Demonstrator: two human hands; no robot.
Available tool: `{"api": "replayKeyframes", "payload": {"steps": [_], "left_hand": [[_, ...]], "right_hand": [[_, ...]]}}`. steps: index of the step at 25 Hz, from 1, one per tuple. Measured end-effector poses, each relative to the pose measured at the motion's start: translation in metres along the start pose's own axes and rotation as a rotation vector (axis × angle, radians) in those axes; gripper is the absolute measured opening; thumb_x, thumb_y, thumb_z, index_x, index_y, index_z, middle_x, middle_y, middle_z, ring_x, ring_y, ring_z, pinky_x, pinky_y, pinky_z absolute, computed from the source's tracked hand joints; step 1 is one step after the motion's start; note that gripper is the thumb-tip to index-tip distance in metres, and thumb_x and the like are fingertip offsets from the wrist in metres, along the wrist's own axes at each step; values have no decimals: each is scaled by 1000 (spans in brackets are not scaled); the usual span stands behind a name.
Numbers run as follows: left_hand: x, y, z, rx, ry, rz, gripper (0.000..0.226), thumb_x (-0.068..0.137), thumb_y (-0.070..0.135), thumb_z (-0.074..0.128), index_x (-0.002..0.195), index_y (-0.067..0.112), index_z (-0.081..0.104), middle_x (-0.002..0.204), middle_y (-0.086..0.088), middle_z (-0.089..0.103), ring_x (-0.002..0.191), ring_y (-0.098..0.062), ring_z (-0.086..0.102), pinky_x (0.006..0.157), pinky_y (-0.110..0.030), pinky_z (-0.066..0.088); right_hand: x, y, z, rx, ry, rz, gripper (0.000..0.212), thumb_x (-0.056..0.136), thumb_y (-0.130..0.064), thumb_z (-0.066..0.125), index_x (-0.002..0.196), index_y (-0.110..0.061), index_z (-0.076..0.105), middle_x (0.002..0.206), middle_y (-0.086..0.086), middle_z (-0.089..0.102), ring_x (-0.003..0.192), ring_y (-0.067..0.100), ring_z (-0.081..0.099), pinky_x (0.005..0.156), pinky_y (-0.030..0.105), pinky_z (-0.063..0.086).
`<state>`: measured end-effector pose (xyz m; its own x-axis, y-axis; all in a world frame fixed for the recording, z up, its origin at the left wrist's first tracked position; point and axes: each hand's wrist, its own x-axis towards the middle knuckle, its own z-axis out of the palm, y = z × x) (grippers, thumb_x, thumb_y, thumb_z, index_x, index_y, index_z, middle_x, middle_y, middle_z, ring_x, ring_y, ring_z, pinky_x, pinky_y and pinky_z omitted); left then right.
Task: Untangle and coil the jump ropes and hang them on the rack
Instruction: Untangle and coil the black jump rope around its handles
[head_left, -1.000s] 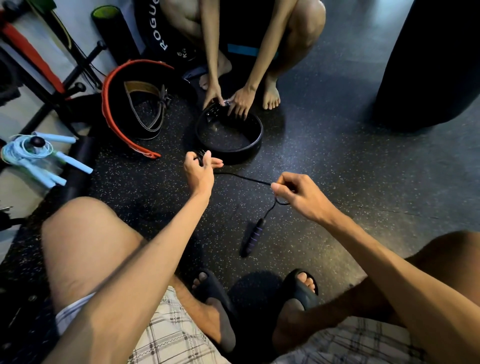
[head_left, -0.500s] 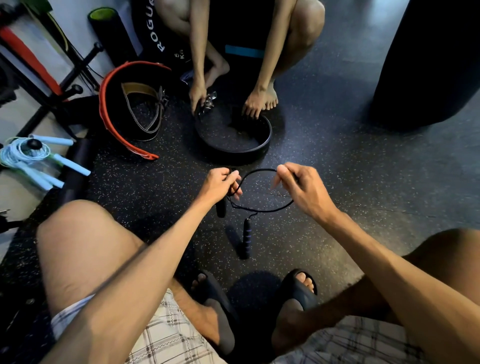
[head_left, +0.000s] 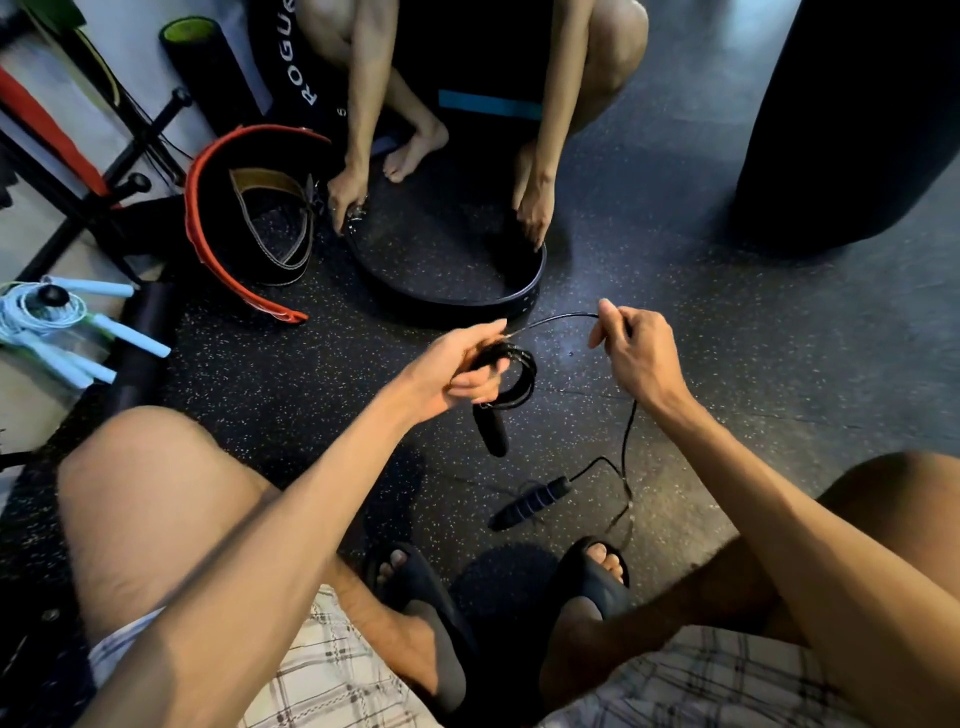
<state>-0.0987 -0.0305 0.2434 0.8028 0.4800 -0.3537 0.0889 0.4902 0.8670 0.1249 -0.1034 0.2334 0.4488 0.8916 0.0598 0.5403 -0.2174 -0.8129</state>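
My left hand (head_left: 457, 366) grips a small coil of the black jump rope (head_left: 522, 376), with one black handle (head_left: 491, 428) hanging below the fist. A strand arcs from the coil to my right hand (head_left: 631, 353), which pinches the rope and lets it run down past the wrist. The rope's other ridged handle (head_left: 532, 501) lies on the floor near my right sandal. At the left edge, a light blue jump rope (head_left: 47, 317) sits coiled on a peg of the black rack (head_left: 104, 208).
A person squats opposite me, both hands on a black lifting belt (head_left: 514, 299) curled on the floor. A red-edged belt (head_left: 218, 260) and a tan belt lie to the left. A black punching bag (head_left: 852, 130) stands at right. A foam roller (head_left: 202, 62) leans at the back.
The wide loop between my hands has become a tight coil in my left hand. My right hand moved right and up along the rope. The loose handle shifted right on the floor.
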Motion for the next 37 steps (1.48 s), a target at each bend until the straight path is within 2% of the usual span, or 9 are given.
{"api": "replayKeyframes", "payload": {"steps": [7, 9, 14, 18, 21, 24, 28, 32, 37], "left_hand": [[4, 16, 4, -501, 42, 191, 34, 107, 29, 28, 92, 8, 51, 55, 7, 29, 48, -9, 24, 61, -25, 33], [8, 14, 1, -554, 114, 254, 32, 107, 26, 26, 95, 8, 50, 60, 6, 33, 53, -10, 31, 70, -27, 35], [15, 11, -10, -563, 372, 350, 26, 106, 21, 32, 97, 5, 50, 67, 0, 44, 63, -15, 46, 75, -30, 40], [22, 4, -11, -417, 609, 430, 24, 105, 16, 41, 93, 2, 55, 65, -4, 56, 61, -17, 57, 70, -32, 51], [20, 1, -13, -49, 774, 479, 23, 104, 17, 44, 97, -1, 57, 63, -5, 64, 60, -19, 65, 71, -24, 52], [18, -3, -12, 321, 858, 451, 29, 103, 20, 46, 99, -7, 56, 62, -8, 69, 61, -22, 67, 61, -19, 48], [17, -15, -12, 681, 756, 378, 24, 100, 17, 49, 85, -1, 51, 63, -9, 70, 47, -3, 57, 50, -11, 36], [19, -24, -14, 941, 587, 218, 24, 99, 23, 52, 80, 9, 55, 62, -1, 70, 56, -6, 62, 59, -20, 43], [16, -22, -3, 886, 291, 23, 32, 103, 24, 42, 80, 8, 56, 62, -10, 67, 52, -16, 64, 60, -27, 49]], "right_hand": [[-16, 9, 28, 189, -341, 163, 53, 104, -38, 44, 77, 3, 64, 52, 5, 53, 46, 15, 56, 60, 45, 60], [-21, 12, 34, 137, -441, 156, 47, 103, -40, 46, 82, 0, 61, 56, 6, 62, 56, 26, 65, 63, 42, 55], [-32, 14, 41, 127, -684, 222, 25, 97, -30, 61, 89, -13, 43, 77, 14, 76, 77, 28, 75, 78, 49, 59], [-47, 8, 42, 150, -862, 271, 27, 98, -16, 60, 96, -12, 33, 81, 18, 76, 80, 30, 74, 79, 49, 56], [-55, 7, 44, 205, -912, 293, 21, 100, -14, 56, 99, -12, 35, 81, 21, 75, 79, 37, 73, 76, 50, 57], [-54, 7, 46, 248, -872, 217, 14, 100, -12, 55, 93, -7, 44, 73, 19, 71, 66, 35, 69, 60, 43, 58], [-48, 0, 44, 124, -792, -22, 21, 100, -17, 57, 79, -15, 56, 66, 2, 63, 55, 10, 58, 53, 24, 47], [-44, -4, 36, 17, -679, -156, 27, 102, -20, 51, 78, -18, 62, 64, -5, 58, 53, 2, 48, 54, 19, 40], [-33, -7, 29, 6, -465, -170, 30, 103, -23, 50, 77, -17, 64, 59, -10, 50, 49, 2, 41, 50, 21, 33]]}}
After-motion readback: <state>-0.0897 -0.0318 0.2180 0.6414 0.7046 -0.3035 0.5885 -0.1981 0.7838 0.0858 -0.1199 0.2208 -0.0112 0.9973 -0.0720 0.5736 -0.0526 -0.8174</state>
